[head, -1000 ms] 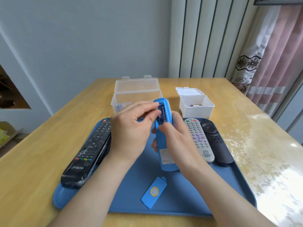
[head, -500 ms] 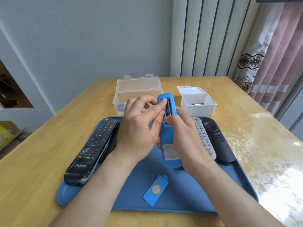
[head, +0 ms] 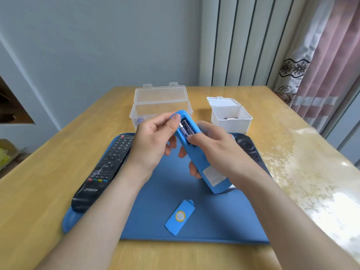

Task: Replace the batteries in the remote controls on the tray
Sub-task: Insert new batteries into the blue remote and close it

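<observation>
blue remote point(head: 206, 164) over tray point(head: 214, 221) centre, L hand point(head: 152, 141) + R hand point(head: 218, 149) both gripping it; 2 batts point(head: 187, 129) in open bay; cover point(head: 180, 217) off at 6 o'clock; black remote point(head: 105, 170) at 9 o'clock left to do.

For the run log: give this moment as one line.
blue remote: batteries in open bay | left hand: holds top, thumb by batteries | right hand: grips middle | battery cover: loose on tray

Matt blue plastic tray point(head: 224, 221) and remote point(head: 202, 164) — on a glossy, light-streaked wooden table point(head: 292, 162).
</observation>
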A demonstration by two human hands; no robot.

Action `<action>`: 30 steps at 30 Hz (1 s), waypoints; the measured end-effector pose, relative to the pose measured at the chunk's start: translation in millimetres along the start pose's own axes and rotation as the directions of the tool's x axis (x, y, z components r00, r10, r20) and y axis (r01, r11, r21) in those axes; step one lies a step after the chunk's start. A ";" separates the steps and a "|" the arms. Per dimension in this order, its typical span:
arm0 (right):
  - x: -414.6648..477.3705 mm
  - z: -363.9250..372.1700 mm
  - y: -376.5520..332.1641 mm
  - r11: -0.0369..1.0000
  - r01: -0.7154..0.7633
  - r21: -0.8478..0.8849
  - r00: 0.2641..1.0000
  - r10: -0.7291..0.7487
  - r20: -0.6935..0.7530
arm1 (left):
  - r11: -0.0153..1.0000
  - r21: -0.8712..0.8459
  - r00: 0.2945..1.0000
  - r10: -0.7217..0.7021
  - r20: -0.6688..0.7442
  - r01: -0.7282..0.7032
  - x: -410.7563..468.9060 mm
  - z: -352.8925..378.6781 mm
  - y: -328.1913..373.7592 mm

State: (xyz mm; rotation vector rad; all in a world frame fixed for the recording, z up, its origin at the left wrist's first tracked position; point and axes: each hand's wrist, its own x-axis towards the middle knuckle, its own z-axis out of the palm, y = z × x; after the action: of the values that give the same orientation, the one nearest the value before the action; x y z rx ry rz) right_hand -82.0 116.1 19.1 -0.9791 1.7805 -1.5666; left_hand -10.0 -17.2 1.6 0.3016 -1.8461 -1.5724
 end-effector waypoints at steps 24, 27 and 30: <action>-1.7 -23.2 15.6 0.969 -0.202 0.144 0.979 0.203 0.004 | 0.535 0.808 0.633 -0.542 0.553 -0.248 -20.3 7.5 16.3; -1.9 -28.6 14.0 0.988 -0.147 0.038 0.985 0.150 -0.082 | 0.803 0.595 0.777 -0.379 0.502 0.006 -16.3 -1.9 26.1; -3.8 -33.5 11.1 0.984 -0.167 -0.053 0.986 0.166 -0.031 | 0.988 0.157 0.983 -0.031 0.180 0.003 -6.7 -7.9 27.0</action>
State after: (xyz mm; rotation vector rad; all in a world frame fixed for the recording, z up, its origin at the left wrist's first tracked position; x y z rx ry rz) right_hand -108.6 138.9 13.1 -0.8148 1.8811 -1.4396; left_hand 6.6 -12.9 24.9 0.2515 -2.1185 -1.5117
